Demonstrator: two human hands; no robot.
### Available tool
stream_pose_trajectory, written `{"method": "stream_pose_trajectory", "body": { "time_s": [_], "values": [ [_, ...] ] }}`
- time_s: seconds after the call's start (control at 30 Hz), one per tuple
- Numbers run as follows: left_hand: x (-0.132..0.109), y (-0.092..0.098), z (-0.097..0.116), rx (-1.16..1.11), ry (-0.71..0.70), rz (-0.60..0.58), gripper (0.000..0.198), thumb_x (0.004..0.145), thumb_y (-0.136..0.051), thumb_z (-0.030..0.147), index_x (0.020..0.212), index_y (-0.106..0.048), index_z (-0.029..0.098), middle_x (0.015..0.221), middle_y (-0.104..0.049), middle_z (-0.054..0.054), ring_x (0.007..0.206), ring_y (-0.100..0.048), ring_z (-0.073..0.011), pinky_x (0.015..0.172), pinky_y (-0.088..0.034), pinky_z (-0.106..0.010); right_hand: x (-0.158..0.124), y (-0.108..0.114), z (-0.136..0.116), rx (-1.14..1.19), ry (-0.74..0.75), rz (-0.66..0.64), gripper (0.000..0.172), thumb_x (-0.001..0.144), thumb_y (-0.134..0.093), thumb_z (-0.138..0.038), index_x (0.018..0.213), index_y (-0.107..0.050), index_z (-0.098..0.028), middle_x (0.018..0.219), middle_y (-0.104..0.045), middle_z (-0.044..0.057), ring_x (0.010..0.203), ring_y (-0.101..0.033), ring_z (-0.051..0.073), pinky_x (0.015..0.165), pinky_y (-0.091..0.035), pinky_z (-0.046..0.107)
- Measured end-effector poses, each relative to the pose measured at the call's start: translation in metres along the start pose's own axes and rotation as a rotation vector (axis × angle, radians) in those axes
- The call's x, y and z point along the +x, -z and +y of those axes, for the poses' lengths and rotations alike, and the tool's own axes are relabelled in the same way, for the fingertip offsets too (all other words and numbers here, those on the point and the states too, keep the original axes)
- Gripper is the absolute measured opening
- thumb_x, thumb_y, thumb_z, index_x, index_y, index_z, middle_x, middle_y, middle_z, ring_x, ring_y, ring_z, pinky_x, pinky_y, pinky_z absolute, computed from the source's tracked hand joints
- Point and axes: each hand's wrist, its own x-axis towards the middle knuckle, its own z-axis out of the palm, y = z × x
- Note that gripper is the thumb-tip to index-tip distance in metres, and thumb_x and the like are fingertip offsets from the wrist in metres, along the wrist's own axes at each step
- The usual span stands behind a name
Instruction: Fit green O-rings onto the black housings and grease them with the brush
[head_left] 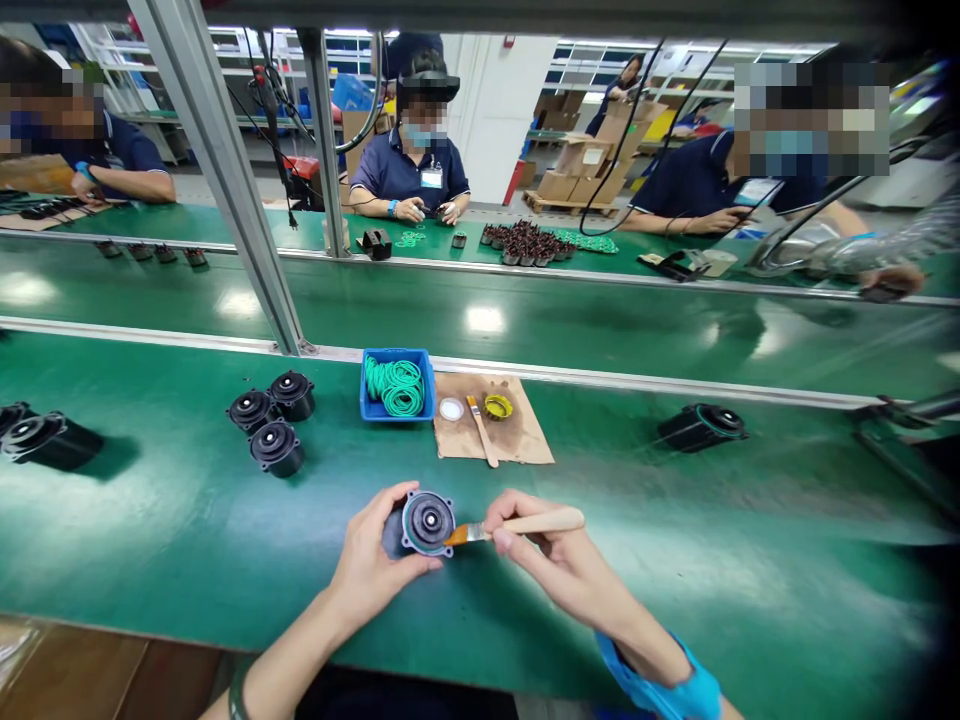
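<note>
my left hand point(370, 553) grips the black housing point(430, 522), toward the near edge of the surface point(465, 632) | my right hand point(553, 562) pinches the brush point(541, 521), bristles point(456, 537) at the housing's rim | I'd steady it, stroking lightly, evenly

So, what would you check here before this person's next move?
1. Round black ridged housing gripped: ok, the left hand holds its sides.
2. Flat brush with pale wooden handle held: ok, pinched in the right hand.
3. Orange bristles placed: ok, at the housing's rim.
4. Bristles wet enough: cannot tell.
5. Shallow round yellow dish reachable: ok, probably; it sits on stained brown cardboard just beyond the hands.
6. Thin green rings contained: ok, inside the blue plastic bin.
</note>
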Motion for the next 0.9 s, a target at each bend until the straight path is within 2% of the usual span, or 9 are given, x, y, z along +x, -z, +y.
{"method": "stream_pose_trajectory", "body": {
  "time_s": [0.13, 0.3, 0.47, 0.63, 0.73, 0.9],
  "values": [
    [-0.001, 0.000, 0.001, 0.016, -0.026, -0.015, 0.068, 0.061, -0.085, 0.014, 0.122, -0.056, 0.023, 0.122, -0.067, -0.007, 0.114, -0.062, -0.0272, 0.101, -0.048, -0.043, 0.005, 0.004, 0.002, -0.017, -0.017, 0.000, 0.033, 0.096, -0.051, -0.039, 0.074, -0.064, -0.017, 0.079, -0.060, 0.005, 0.069, -0.056, 0.015, 0.059, -0.046, 0.025],
    [-0.002, 0.002, 0.004, 0.028, -0.063, -0.048, 0.072, 0.060, -0.084, 0.011, 0.125, -0.056, 0.023, 0.122, -0.066, -0.008, 0.114, -0.062, -0.0266, 0.101, -0.048, -0.042, 0.013, 0.007, 0.000, -0.141, 0.090, -0.014, 0.030, 0.099, -0.046, -0.032, 0.078, -0.062, -0.018, 0.082, -0.060, 0.005, 0.072, -0.059, 0.015, 0.063, -0.047, 0.027],
    [-0.002, 0.006, 0.008, 0.044, -0.121, -0.082, 0.073, 0.063, -0.085, 0.015, 0.129, -0.055, 0.023, 0.123, -0.065, -0.009, 0.114, -0.062, -0.0267, 0.101, -0.049, -0.042, 0.021, 0.012, -0.008, -0.278, 0.214, -0.100, 0.026, 0.101, -0.042, -0.027, 0.085, -0.061, -0.018, 0.085, -0.062, 0.006, 0.073, -0.059, 0.015, 0.064, -0.047, 0.027],
    [-0.004, 0.007, 0.009, 0.077, -0.220, -0.109, 0.072, 0.068, -0.083, 0.019, 0.133, -0.053, 0.025, 0.124, -0.063, -0.009, 0.113, -0.062, -0.0258, 0.099, -0.050, -0.040, 0.027, 0.018, -0.020, -0.310, 0.219, -0.247, 0.022, 0.101, -0.041, -0.022, 0.093, -0.061, -0.018, 0.090, -0.063, 0.006, 0.077, -0.060, 0.015, 0.069, -0.049, 0.027],
    [-0.006, 0.004, 0.009, 0.135, -0.280, -0.075, 0.070, 0.071, -0.081, 0.020, 0.134, -0.052, 0.027, 0.121, -0.063, -0.009, 0.110, -0.061, -0.0255, 0.095, -0.052, -0.039, 0.029, 0.016, -0.026, -0.324, 0.248, -0.264, 0.021, 0.100, -0.041, -0.021, 0.093, -0.061, -0.019, 0.088, -0.063, 0.005, 0.075, -0.060, 0.015, 0.068, -0.050, 0.027],
    [-0.010, 0.000, 0.011, 0.289, -0.384, 0.049, 0.063, 0.077, -0.074, 0.016, 0.135, -0.050, 0.026, 0.112, -0.062, -0.009, 0.102, -0.059, -0.0261, 0.086, -0.054, -0.040, 0.025, 0.003, -0.028, -0.368, 0.309, -0.167, 0.017, 0.099, -0.044, -0.019, 0.091, -0.060, -0.020, 0.086, -0.065, 0.004, 0.072, -0.061, 0.013, 0.065, -0.051, 0.025]
  ]
}}
